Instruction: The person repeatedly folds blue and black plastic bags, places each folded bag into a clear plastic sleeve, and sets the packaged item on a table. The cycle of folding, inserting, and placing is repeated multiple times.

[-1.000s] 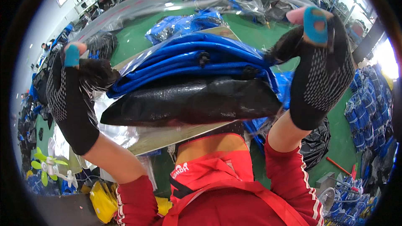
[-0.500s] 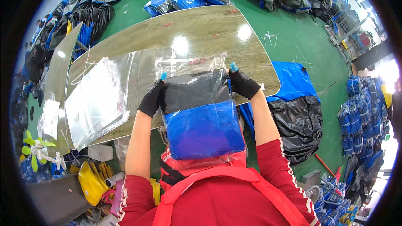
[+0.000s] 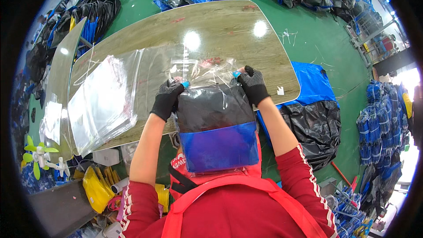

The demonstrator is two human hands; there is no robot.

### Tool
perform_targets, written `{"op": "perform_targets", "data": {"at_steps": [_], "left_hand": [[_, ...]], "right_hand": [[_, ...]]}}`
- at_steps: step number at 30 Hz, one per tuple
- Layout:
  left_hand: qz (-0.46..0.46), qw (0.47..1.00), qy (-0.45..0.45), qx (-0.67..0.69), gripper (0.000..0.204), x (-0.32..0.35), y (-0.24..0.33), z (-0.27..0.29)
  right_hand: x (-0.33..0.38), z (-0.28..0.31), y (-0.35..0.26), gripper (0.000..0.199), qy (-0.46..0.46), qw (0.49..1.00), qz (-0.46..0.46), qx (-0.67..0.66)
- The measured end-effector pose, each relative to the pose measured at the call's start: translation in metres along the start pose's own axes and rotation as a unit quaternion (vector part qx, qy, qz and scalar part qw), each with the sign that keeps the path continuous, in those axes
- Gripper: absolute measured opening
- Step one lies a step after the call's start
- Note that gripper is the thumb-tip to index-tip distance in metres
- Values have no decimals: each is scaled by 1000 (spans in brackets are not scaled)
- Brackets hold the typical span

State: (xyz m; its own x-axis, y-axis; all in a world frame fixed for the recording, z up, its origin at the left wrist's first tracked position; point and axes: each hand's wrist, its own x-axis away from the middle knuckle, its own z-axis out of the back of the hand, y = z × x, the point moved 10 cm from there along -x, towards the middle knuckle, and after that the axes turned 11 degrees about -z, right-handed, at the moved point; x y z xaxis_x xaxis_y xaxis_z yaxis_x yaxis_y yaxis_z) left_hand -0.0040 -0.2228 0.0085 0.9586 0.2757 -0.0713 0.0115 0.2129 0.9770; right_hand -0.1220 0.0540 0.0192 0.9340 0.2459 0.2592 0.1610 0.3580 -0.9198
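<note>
A folded black and blue sheet [image 3: 218,143] lies inside a clear plastic bag [image 3: 207,71], its blue part toward my body and its black part farther away. Both my hands wear black fingerless-tip gloves, with blue covers on the thumbs. At the bag's far left corner, my left hand [image 3: 167,100] is closed on the clear film. My right hand [image 3: 254,85] pinches the film at the far right corner. Between them the loose end of the bag stretches over the table. The packed part hangs past the table's near edge, against my red apron [image 3: 185,216].
A wood-patterned table [image 3: 220,26] bears a stack of clear plastic bags [image 3: 103,101] on the left. Beside it stand a small green-bladed fan [image 3: 37,156] and yellow packages [image 3: 97,189]. Black and blue sheeting [image 3: 313,128] lies on the floor at right, near tied blue bundles [image 3: 381,119].
My hands have come closer together, gripping the clear film beyond the folded sheet. The bag has shifted slightly right and toward me, and more of its loose film shows.
</note>
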Motion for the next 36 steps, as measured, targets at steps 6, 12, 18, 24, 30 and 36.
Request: {"op": "perform_targets", "data": {"at_steps": [6, 12, 18, 24, 30, 36], "left_hand": [[43, 997, -4, 59, 24, -14, -9, 12], [81, 933, -38, 349, 26, -45, -7, 2], [-54, 989, -43, 133, 30, -52, 23, 15], [-78, 959, -84, 258, 38, -46, 27, 15], [72, 980, 9, 184, 32, -44, -15, 58], [133, 958, -115, 225, 35, -48, 2, 58]], "right_hand": [[3, 10, -7, 19, 94, 995, -33, 9], [15, -54, -147, 20, 16, 916, 346, 202], [-16, -181, -154, 24, -80, 772, 440, 451], [-66, -42, -198, 24, 61, 787, 549, 275], [-118, 207, -128, 24, 236, 913, 20, 331], [-74, 26, -14, 40, -155, 982, -101, 34]]}}
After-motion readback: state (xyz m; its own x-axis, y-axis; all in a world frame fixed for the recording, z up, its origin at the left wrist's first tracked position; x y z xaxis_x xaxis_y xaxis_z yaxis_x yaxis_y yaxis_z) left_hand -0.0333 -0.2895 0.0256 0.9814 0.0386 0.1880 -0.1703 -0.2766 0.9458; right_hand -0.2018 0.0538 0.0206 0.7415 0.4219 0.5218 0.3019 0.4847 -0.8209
